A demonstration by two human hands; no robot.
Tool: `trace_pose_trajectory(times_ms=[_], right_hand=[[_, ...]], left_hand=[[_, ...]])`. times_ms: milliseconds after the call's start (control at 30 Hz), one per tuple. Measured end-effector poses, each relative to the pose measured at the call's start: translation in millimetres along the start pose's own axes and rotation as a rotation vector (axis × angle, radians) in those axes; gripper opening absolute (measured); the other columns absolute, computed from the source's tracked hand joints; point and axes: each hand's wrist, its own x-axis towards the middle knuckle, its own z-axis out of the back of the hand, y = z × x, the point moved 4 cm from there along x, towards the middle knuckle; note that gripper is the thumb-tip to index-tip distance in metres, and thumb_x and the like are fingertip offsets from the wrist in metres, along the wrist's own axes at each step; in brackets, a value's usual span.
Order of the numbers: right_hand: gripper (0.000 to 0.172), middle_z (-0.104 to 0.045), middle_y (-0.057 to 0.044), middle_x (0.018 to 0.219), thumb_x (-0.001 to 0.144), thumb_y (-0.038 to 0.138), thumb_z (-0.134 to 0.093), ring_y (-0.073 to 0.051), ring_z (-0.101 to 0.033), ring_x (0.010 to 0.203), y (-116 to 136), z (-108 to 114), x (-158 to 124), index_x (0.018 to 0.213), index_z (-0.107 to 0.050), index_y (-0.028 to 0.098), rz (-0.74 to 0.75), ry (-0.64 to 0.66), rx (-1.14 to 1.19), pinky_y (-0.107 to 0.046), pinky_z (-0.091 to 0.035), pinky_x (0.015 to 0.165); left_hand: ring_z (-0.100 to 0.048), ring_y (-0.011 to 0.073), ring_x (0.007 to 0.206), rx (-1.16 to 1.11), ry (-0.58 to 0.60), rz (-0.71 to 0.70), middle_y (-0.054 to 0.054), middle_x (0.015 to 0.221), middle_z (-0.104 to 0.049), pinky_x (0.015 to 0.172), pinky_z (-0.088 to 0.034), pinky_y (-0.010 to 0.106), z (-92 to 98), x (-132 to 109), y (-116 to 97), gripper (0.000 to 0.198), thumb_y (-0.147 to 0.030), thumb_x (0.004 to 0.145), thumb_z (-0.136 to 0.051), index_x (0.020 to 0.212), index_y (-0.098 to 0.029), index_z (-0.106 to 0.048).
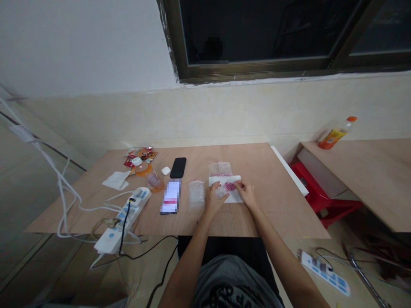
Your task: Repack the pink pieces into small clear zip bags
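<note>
A white sheet of paper (236,197) lies on the table in front of me, with a small cluster of pink beads (229,186) on it. From the left, my left hand (213,197) rests on the sheet, thumb and fingers apart around a clear, bag-like piece of plastic (221,191) beside the beads. Opposite it, my right hand (247,192) has its fingertips drawn together at the beads' right edge; what they pinch is too small to make out. Clear plastic bags (221,167) with a pink edge lie just beyond the paper. Another clear bag (196,193) is left of my left hand.
Left of the bags lie a lit phone (171,196), a dark phone (178,167) and a small white case (166,170). A bottle (147,174), wrappers (140,156), tissue (116,180) and a cabled power strip (123,220) occupy the left side. A red stool (321,194) stands right.
</note>
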Motion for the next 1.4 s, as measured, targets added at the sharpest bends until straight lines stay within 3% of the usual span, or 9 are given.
trace_pose_trajectory(times_ms=[200,500,767,1400], right_hand=[[0.037,-0.070,-0.006,0.082,0.087,0.049,-0.047,-0.021,-0.059,0.076,21.3,-22.0,-3.9,0.082,-0.071,0.021,0.073,0.125,0.133,-0.033,-0.044,0.075],[0.025,-0.067,-0.006,0.094,0.084,0.033,-0.048,-0.022,-0.053,0.091,-3.4,5.8,-10.3,0.097,-0.066,0.021,-0.064,-0.111,-0.244,-0.034,-0.031,0.081],[0.020,-0.065,-0.010,0.099,0.079,0.029,-0.055,-0.028,-0.048,0.098,-1.9,3.8,-13.4,0.091,-0.068,0.021,-0.124,-0.092,-0.470,-0.038,-0.027,0.083],[0.026,-0.064,-0.011,0.100,0.083,0.038,-0.052,-0.027,-0.048,0.100,0.1,5.7,-14.2,0.090,-0.068,0.019,-0.181,-0.075,-0.516,-0.037,-0.027,0.083]], left_hand=[[-0.058,0.0237,0.103,0.020,-0.015,-0.006,0.007,0.107,-0.063,0.093,-0.045,0.043,1.3,0.4,-3.3,0.061,-0.025,0.064,-0.077,0.119,-0.023,-0.051],[-0.059,0.0233,0.103,-0.015,-0.021,0.021,0.006,0.106,-0.062,0.093,-0.046,0.045,0.6,0.1,-3.8,0.062,-0.026,0.063,-0.078,0.119,-0.025,-0.052],[-0.058,0.0236,0.103,0.022,-0.017,0.010,0.006,0.110,-0.062,0.093,-0.046,0.046,-0.5,-0.3,-0.4,0.062,-0.025,0.065,-0.079,0.120,-0.027,-0.049],[-0.057,0.0231,0.100,-0.044,-0.027,0.024,0.006,0.108,-0.062,0.092,-0.045,0.042,0.0,0.1,0.5,0.061,-0.026,0.063,-0.080,0.117,-0.025,-0.052]])
